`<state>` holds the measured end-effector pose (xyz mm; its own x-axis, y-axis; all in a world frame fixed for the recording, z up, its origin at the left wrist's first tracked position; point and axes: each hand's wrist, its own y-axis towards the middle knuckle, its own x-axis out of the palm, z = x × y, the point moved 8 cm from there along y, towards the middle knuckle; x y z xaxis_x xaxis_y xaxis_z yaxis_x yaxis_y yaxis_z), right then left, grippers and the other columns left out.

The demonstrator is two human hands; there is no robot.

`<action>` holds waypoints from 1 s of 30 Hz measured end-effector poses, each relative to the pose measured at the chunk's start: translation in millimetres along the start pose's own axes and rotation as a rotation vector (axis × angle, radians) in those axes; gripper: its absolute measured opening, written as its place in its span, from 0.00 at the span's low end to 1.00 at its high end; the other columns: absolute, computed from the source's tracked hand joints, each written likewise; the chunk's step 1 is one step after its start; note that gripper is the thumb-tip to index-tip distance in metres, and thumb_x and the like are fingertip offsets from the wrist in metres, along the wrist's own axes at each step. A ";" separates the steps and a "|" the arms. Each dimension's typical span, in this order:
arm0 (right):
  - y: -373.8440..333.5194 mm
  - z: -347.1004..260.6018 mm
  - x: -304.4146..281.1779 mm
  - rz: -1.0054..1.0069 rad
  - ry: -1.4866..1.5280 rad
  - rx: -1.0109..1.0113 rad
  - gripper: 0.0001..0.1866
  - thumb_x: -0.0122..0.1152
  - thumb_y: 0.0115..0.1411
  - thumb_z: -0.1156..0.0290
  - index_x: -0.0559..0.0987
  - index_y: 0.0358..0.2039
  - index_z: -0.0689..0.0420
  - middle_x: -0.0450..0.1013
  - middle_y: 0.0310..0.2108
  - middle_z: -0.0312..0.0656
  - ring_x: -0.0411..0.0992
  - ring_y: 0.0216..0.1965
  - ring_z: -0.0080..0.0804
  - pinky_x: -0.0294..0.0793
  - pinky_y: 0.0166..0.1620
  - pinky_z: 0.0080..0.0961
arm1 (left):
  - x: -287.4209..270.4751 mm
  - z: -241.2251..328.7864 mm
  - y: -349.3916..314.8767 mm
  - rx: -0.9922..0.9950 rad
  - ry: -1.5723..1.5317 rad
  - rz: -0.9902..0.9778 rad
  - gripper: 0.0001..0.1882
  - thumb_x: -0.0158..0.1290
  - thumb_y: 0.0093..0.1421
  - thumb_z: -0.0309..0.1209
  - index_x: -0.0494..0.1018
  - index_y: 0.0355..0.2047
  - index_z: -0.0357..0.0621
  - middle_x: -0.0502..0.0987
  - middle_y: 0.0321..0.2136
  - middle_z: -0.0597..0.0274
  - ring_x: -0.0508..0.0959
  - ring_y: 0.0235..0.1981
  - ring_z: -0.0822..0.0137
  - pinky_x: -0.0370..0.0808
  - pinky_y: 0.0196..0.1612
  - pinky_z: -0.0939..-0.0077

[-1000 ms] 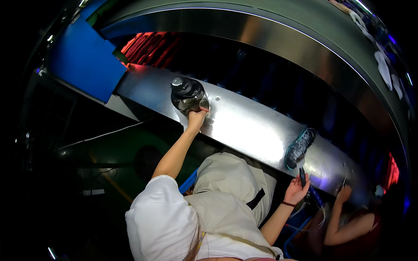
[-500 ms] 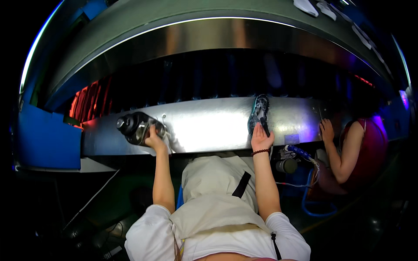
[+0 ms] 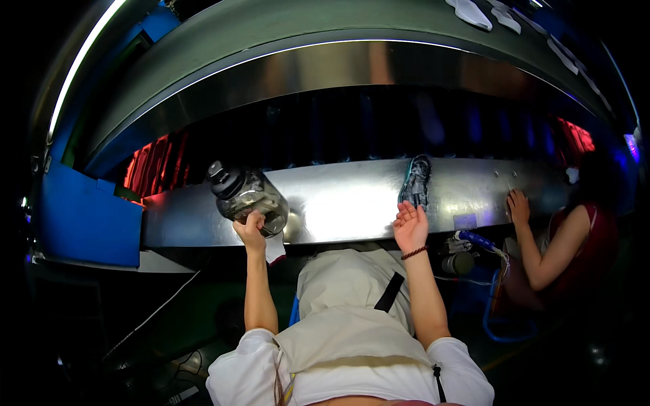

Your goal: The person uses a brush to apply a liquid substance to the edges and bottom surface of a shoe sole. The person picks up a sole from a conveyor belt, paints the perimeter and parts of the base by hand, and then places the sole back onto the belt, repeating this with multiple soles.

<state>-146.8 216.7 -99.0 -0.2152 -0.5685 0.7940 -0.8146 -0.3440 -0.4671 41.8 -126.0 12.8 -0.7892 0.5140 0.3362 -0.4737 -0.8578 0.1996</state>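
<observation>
My left hand (image 3: pixel 250 231) is closed around the near side of a large, see-through dark water jug (image 3: pixel 261 199). The jug has a black cap and leans to the left above the metal ledge. A white piece of cloth or paper (image 3: pixel 275 246) hangs just below it; whether my hand holds this too is unclear. On the ledge lies a dark shoe (image 3: pixel 418 177) with pale marks and a teal edge. My right hand (image 3: pixel 410 229), palm up with its fingers stretched out, is at the near end of that shoe; I cannot tell if they touch.
A shiny metal ledge (image 3: pixel 338 203) runs across in front of me. Behind it is a dark opening with red strips (image 3: pixel 156 166) at the side, and above that a green belt (image 3: pixel 284 30) carrying white shoe parts (image 3: pixel 470 13). At right sits another person (image 3: pixel 575 250), one hand on the ledge.
My left hand has lifted the jug and swung it toward the right. My right hand has drawn back from the shoe's top to its near end. The view has shifted slightly.
</observation>
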 end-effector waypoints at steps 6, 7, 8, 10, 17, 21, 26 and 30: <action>-87.5 -17.9 159.5 -0.676 -1.179 -0.552 0.21 0.54 0.53 0.69 0.69 0.48 0.59 0.66 0.48 0.43 0.63 0.49 0.30 0.64 0.47 0.23 | 47.8 39.5 -15.9 -0.107 0.064 -0.446 0.06 0.51 0.39 0.24 0.69 0.20 0.35 0.68 0.14 0.66 0.65 0.14 0.78 0.60 0.16 0.85; -102.1 -19.3 182.3 -0.741 -1.241 -0.641 0.24 0.56 0.50 0.68 0.68 0.49 0.59 0.66 0.49 0.42 0.61 0.52 0.34 0.61 0.51 0.27 | 53.2 39.0 -21.5 -0.201 0.011 -0.419 0.13 0.52 0.36 0.23 0.69 0.27 0.34 0.71 0.18 0.64 0.67 0.15 0.77 0.63 0.17 0.85; -112.0 -19.4 198.0 -0.803 -1.286 -0.725 0.29 0.58 0.49 0.63 0.66 0.51 0.59 0.63 0.51 0.44 0.57 0.55 0.38 0.55 0.55 0.30 | 65.9 39.6 -26.5 -0.217 -0.045 -0.515 0.18 0.51 0.35 0.21 0.68 0.32 0.32 0.72 0.20 0.63 0.68 0.16 0.77 0.63 0.17 0.86; -132.5 -20.2 231.6 -0.894 -1.301 -0.855 0.36 0.61 0.46 0.56 0.63 0.53 0.59 0.61 0.53 0.44 0.54 0.56 0.41 0.50 0.58 0.33 | 78.6 24.9 -43.3 -0.395 -0.160 -0.759 0.34 0.47 0.30 0.20 0.62 0.45 0.29 0.74 0.30 0.52 0.75 0.24 0.66 0.72 0.26 0.78; -131.7 -27.7 231.6 -0.908 -1.044 -0.622 0.50 0.71 0.37 0.56 0.55 0.57 0.62 0.58 0.53 0.48 0.57 0.55 0.35 0.54 0.56 0.28 | 152.0 39.9 -109.2 -0.692 -0.343 -1.103 0.29 0.55 0.39 0.23 0.63 0.45 0.31 0.74 0.32 0.60 0.72 0.30 0.74 0.69 0.34 0.82; -143.1 -53.5 213.9 -0.904 -1.208 -0.699 0.51 0.72 0.33 0.53 0.58 0.55 0.62 0.58 0.53 0.48 0.56 0.55 0.39 0.53 0.56 0.29 | 170.6 41.2 -123.0 -0.487 -0.241 -1.157 0.31 0.57 0.40 0.26 0.63 0.46 0.33 0.70 0.41 0.58 0.68 0.43 0.70 0.65 0.47 0.74; -166.3 -61.2 206.5 -0.907 -1.154 -0.778 0.48 0.72 0.33 0.54 0.61 0.53 0.62 0.54 0.56 0.49 0.51 0.59 0.43 0.51 0.58 0.34 | 177.9 45.5 -134.7 -0.546 -0.256 -1.202 0.27 0.58 0.40 0.28 0.66 0.43 0.34 0.71 0.40 0.57 0.70 0.40 0.71 0.66 0.45 0.75; -185.6 -71.4 205.8 -0.855 -1.212 -0.850 0.48 0.73 0.29 0.51 0.64 0.48 0.66 0.59 0.52 0.52 0.58 0.54 0.42 0.55 0.55 0.33 | 190.1 55.9 -144.3 -0.467 -0.239 -1.389 0.26 0.59 0.40 0.28 0.67 0.42 0.34 0.72 0.39 0.58 0.70 0.40 0.71 0.67 0.44 0.75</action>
<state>-78.4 216.9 178.8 0.5765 -0.7852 -0.2261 -0.5941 -0.5927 0.5439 -18.0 95.3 99.4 0.4483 0.8498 0.2771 -0.8926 0.4092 0.1890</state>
